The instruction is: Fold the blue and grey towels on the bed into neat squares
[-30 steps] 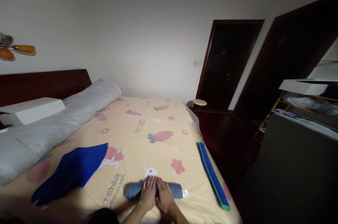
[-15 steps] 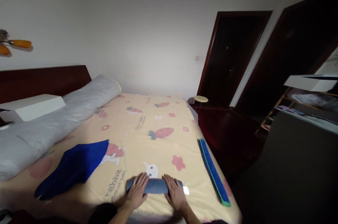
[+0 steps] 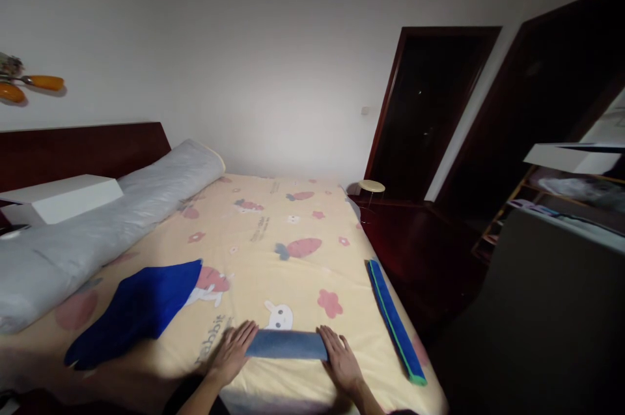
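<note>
A grey-blue cloth rolled into a tube [image 3: 286, 344] lies across the near edge of the bed. My left hand [image 3: 233, 352] rests flat on its left end, fingers stretched out. At the roll's right end my right hand [image 3: 340, 361] lies flat as well, fingers spread. Both palms press down on the sheet and the roll's ends; neither grips it.
The bed [image 3: 254, 252] has a yellow sheet with carrot and rabbit prints. A dark blue cloth [image 3: 137, 307] lies at the left, a folded blue towel with green edge [image 3: 394, 320] along the right edge. A long grey pillow [image 3: 102, 219], white box [image 3: 61, 197], dark doorways and a shelf at right.
My hands have slid apart from the middle of the roll to its two ends. The roll now looks longer and flatter.
</note>
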The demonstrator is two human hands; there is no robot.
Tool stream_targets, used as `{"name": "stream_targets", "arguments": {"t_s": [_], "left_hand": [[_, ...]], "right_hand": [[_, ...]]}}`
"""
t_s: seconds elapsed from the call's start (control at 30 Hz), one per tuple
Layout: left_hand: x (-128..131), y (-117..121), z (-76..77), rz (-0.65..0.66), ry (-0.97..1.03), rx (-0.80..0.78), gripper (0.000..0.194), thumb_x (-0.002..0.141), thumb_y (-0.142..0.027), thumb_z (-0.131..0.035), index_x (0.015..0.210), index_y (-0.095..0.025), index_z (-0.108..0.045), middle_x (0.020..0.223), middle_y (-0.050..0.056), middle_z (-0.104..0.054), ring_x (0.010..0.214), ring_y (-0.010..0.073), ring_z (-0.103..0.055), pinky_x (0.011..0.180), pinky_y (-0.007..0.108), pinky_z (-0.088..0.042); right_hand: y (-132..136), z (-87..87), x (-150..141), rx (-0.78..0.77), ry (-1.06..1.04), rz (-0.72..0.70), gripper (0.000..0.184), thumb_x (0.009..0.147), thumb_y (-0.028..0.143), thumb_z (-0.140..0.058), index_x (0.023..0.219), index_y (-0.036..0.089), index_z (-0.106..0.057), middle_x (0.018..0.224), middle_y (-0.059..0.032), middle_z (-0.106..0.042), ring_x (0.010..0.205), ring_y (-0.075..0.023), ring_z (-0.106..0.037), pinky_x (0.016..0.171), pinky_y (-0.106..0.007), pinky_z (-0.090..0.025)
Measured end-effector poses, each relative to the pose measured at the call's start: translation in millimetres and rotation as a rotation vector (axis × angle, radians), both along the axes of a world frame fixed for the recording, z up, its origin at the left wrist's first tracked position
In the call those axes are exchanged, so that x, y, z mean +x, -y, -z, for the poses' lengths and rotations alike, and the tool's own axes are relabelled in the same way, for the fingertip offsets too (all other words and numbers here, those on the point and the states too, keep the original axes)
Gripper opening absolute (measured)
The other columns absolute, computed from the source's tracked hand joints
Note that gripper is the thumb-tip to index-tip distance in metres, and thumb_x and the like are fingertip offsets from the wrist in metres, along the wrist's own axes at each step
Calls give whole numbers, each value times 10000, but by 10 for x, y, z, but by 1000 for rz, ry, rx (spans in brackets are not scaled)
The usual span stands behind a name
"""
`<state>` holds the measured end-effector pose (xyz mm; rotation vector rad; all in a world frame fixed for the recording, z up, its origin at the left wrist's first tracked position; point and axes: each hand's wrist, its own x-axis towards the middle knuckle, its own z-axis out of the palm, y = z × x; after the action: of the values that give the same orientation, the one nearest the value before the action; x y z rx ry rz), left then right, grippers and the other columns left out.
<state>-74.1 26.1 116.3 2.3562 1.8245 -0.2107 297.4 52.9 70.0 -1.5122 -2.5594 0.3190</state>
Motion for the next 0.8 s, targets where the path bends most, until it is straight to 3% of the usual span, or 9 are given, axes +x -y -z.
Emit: {"name": "stream_targets", "arguments": {"t_s": [0.2, 0.4, 0.57, 0.67, 0.8], "left_hand": [[-50, -22, 56, -5, -27, 4, 894, 707, 25, -392, 1518, -301, -200, 1594, -26, -176, 1474, 192, -152, 1205, 495, -190], [-147, -96, 182, 4, 17, 0, 920, 672, 103, -244, 1510, -276, -226, 1565, -31, -249, 1434, 120, -257, 1198, 336, -252], [-124, -109, 219, -3, -1, 30, 889, 688, 94, -262, 1492, -282, -295, 1540, -10, -332, 1416, 144, -317, 1195, 375, -276], [-75, -100, 141, -31, -18, 7, 873, 692, 98, -247, 1478, -270, -339, 1538, 1, -352, 1419, 150, -317, 1199, 427, -258], [-8, -91, 26, -59, -33, -6, 850, 701, 96, -240, 1457, -262, -388, 1530, 16, -375, 1429, 154, -298, 1192, 485, -236]], "right_hand": [[20, -64, 26, -33, 12, 19, 748, 814, 227, -400, 1537, 218, -207, 1584, -59, -233, 1457, -265, -233, 1163, -516, -233], [33, -22, 36, -46, 57, 104, 735, 787, 176, -395, 1515, 184, -291, 1565, -62, -290, 1449, -241, -258, 1172, -475, -238], [39, -6, 11, -21, 57, 128, 723, 774, 161, -408, 1494, 174, -344, 1543, -83, -333, 1429, -253, -306, 1156, -463, -259], [43, -107, -6, -24, 41, 121, 680, 780, 171, -423, 1459, 157, -409, 1510, -116, -389, 1405, -274, -353, 1146, -468, -264], [58, -384, -56, -98, -18, 124, 635, 747, 177, -473, 1381, 167, -509, 1446, -149, -485, 1379, -297, -394, 1144, -503, -233]]}}
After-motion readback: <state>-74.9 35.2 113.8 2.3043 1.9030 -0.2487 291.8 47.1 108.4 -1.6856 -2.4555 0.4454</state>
